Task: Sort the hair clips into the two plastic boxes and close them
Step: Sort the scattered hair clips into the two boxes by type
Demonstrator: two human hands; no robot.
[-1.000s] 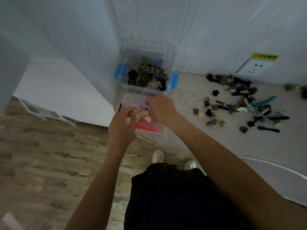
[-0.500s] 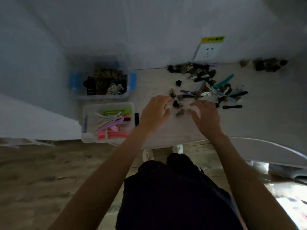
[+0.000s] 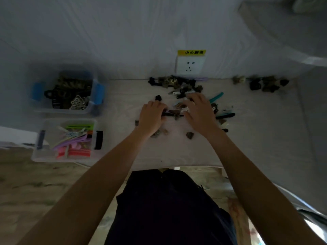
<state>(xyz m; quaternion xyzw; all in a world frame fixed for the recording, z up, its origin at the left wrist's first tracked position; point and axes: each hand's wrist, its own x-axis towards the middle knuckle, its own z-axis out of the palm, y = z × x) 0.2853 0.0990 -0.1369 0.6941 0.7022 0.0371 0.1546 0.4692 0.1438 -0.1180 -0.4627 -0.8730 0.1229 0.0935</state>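
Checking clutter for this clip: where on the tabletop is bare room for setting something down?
Bare: the strip between the two boxes and the left hand; the near edge below both hands; the wide stretch right of the teal clip, in front of the far-right clump. Crowded: below the wall socket, around the right hand.

Both forearms are bare, with no sleeves in view, and the hands (image 3: 175, 116) wear no gloves or rings. A dark, near-black garment (image 3: 168, 207) covers the lap. Pale shoe tip (image 3: 177, 168) shows below.
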